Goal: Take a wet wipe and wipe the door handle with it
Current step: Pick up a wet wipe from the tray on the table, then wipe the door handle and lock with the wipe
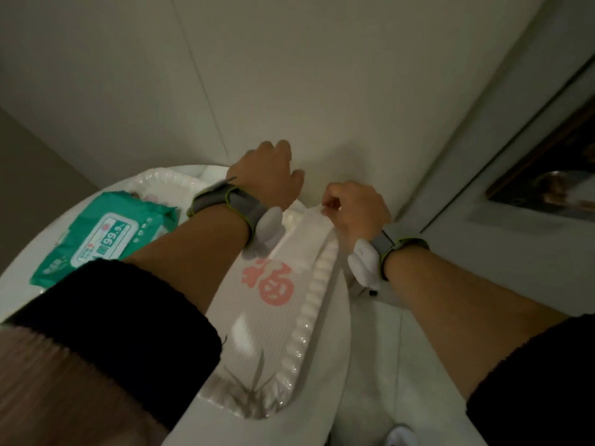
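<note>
I judged the job barely under way. The green pack of wipes (103, 235) lay at the left of the frame on the round white table (341, 317), its lid flap looking shut, though the dim light left me unsure. My right hand (355, 210), in the middle of the frame just right of centre, had thumb and forefinger pinched on the corner of something thin and white (317, 210) at the far end of the white tray (317, 278) — whether that was a wet wipe or only the tray's edge or a liner, I could not tell. The other fingers of that hand were curled in. My left hand (269, 175), just above centre, was spread with fingers loosely open and bent, held over the far rim of the tray close to the wall (289, 75); it gripped nothing that I could see, though its fingertips were hidden from me. No door handle appeared anywhere — only a dark framed panel (547, 175) at the right edge. So, by my reckoning, a wipe was perhaps being taken at best, and finding the handle and wiping it remained to be done.
</note>
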A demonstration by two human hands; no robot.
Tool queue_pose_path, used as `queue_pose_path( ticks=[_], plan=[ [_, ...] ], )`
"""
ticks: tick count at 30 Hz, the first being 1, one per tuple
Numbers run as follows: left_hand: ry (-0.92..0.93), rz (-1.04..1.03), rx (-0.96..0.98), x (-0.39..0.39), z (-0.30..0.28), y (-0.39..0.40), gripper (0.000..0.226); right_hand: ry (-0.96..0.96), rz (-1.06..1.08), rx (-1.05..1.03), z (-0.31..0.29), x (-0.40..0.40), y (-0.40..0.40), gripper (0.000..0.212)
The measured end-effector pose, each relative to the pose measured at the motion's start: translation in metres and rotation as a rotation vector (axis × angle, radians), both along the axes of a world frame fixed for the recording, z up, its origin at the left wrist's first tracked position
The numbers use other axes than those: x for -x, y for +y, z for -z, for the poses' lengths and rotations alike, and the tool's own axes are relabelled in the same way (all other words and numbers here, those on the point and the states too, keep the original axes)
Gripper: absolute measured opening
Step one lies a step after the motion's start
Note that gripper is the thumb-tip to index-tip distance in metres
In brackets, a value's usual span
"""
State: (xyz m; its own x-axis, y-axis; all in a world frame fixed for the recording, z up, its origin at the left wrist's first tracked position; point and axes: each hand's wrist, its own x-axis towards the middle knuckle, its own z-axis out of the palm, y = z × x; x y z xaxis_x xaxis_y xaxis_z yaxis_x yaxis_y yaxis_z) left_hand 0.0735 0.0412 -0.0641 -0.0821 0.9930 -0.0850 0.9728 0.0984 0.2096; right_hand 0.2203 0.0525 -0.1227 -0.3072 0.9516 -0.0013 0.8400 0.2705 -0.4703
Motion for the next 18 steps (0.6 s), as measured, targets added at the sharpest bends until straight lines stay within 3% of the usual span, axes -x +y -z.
queue_pose_path(
  ticks=[9, 18],
  plan=[
    [-0.055, 0.214, -0.152, -0.104, -0.045, 0.006, 0.041, 0.066, 0.193, -0.150, -0.052, -0.106, -0.030, 0.007],
    [-0.063, 0.449, -0.308, -0.210, -0.103, -0.012, 0.041, 0.050, 0.561, -0.203, -0.100, -0.217, -0.075, 0.012]
  ],
)
